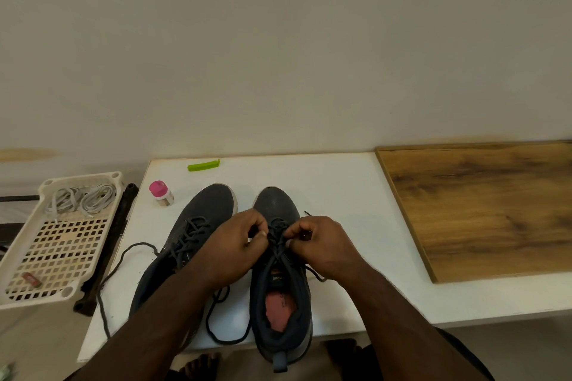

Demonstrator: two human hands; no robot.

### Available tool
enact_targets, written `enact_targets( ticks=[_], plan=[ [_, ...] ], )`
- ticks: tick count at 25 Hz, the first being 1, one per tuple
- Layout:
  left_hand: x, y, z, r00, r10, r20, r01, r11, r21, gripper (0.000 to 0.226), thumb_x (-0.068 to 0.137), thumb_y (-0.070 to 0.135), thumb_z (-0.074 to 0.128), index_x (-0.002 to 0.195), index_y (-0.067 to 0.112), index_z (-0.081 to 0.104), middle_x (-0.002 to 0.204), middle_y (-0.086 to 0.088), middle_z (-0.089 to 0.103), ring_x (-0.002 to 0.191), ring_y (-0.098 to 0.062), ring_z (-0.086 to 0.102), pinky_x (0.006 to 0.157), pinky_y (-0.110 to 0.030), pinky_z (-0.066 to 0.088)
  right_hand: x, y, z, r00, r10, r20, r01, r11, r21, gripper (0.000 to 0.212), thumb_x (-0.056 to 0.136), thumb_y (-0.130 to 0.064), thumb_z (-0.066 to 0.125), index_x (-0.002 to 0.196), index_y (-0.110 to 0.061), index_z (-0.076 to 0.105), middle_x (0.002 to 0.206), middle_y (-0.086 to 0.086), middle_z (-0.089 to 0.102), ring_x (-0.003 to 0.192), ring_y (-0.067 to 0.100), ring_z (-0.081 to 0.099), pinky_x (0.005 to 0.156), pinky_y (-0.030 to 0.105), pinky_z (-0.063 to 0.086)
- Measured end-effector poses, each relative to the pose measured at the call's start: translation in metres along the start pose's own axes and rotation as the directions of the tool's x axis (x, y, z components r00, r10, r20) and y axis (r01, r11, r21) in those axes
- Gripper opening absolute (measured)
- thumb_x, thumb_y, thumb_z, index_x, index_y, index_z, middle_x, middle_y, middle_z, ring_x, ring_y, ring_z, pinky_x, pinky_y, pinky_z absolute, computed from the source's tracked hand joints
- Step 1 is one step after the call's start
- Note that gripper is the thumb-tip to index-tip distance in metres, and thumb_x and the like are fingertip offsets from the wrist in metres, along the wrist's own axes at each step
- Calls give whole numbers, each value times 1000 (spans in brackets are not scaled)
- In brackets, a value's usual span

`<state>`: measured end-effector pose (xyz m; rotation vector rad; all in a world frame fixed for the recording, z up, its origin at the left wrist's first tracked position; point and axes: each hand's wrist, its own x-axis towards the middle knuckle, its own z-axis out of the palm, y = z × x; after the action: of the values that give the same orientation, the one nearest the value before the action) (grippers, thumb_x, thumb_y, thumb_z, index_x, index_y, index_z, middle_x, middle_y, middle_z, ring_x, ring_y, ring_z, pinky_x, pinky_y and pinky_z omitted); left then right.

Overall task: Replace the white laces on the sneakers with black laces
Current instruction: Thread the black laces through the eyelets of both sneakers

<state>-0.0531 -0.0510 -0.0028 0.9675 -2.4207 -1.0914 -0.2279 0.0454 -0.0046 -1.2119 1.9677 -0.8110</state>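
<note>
Two dark grey sneakers stand side by side on the white table (pixel 340 195), toes pointing away from me. The left sneaker (pixel 201 213) carries a black lace (pixel 123 260) whose loose ends trail over the table. Over the right sneaker (pixel 278 204) both hands work at the eyelets. My left hand (pixel 235 244) pinches the black lace on the shoe's left side. My right hand (pixel 322 241) pinches the lace on its right side. One loose loop (pixel 226 340) lies between the shoes. The white laces (pixel 83 198) lie coiled in a basket.
A cream perforated basket (pixel 46 257) stands left of the table, with a dark bar (pixel 108 244) beside it. A pink-capped small bottle (pixel 161 193) and a green clip (pixel 203 166) sit at the back of the table. A wooden board (pixel 479 207) lies at the right.
</note>
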Motion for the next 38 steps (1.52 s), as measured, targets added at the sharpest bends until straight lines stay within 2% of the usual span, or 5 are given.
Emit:
enact_targets(
  ticks=[4,14,19,26,38],
  plan=[
    [-2,-6,-4,998,-33,61,36,998,-57,19,87,14,68,91,32,71,95,15,66,95,1,62,82,-17,50,-1,-2,-1,999,-44,1,44,997,-56,16,87,-22,71,95,-34,77,81,-23,65,87,0,66,88,35,57],
    [-1,-3,-1,999,-26,36,29,996,-84,16,87,13,66,82,29,67,89,14,66,90,-4,64,77,-17,51,-4,-9,-3,987,-158,18,159,980,-120,16,91,-15,68,101,-22,77,78,-27,55,77,-10,55,74,8,43],
    [-1,-8,-3,998,-50,48,55,994,-93,17,86,13,71,85,30,72,93,14,68,93,-1,64,80,-10,47,-8,-12,7,980,-200,22,196,925,-324,9,95,-19,55,98,-24,63,94,-11,50,84,8,49,63,14,33],
    [-1,-8,-2,997,-58,50,62,996,-71,16,87,14,68,86,30,71,92,14,68,92,0,63,80,-13,49,-7,-10,-3,989,-146,17,146,978,-147,13,92,-13,64,99,-20,73,95,-11,66,91,6,61,83,24,50],
    [-2,-10,-1,997,-64,48,69,991,-114,15,88,15,67,87,30,69,89,14,69,89,-2,66,76,-12,50,-6,-6,1,989,-148,19,150,973,-176,11,92,-13,64,96,-20,71,94,-9,65,88,7,59,78,22,48]
  ],
)
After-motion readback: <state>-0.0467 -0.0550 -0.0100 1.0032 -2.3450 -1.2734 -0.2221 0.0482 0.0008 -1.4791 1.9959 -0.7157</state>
